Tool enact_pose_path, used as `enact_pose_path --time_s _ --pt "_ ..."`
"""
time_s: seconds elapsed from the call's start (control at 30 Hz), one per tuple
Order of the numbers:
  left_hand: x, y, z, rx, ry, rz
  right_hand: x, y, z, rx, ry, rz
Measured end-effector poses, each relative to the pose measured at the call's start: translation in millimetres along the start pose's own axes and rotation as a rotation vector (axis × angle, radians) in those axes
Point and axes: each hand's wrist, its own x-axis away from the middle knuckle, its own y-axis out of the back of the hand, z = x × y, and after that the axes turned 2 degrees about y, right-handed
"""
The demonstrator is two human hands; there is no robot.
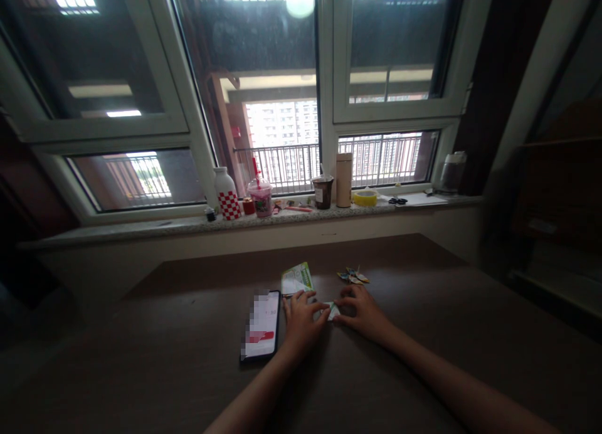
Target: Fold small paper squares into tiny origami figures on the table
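A small folded piece of white and green paper (333, 311) lies on the brown table between my two hands. My left hand (303, 318) rests on the table with its thumb and forefinger pinching the paper's left side. From the right, my right hand (361, 310) grips the other side with thumb and fingertips. Just beyond my left hand lies a stack of green and white printed paper (297, 278). A phone (261, 327) with a lit screen lies left of that hand. Beyond my right hand sits a small pointed folded-paper shape (353, 275).
Along the stone windowsill (188, 227) stand a checkered bottle (229, 199), a pink drink cup (261, 199), a dark cup (322, 192) and a tan flask (343, 180). Yellow tape (365, 198), black scissors (397, 201) and a clear jar (453, 172) are farther right. The table (188, 396) spans the foreground.
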Motion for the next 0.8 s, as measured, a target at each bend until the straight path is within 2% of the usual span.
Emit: enact_pose_path --time_s 0.4,0.8 --pt "2 5.4 -3 0.024 -0.03 -0.008 -1 1 -1 -0.03 0.05 -0.047" --pt "1 7.3 -3 0.042 -0.138 -0.107 0 9 7 -0.144 0.188 -0.122"
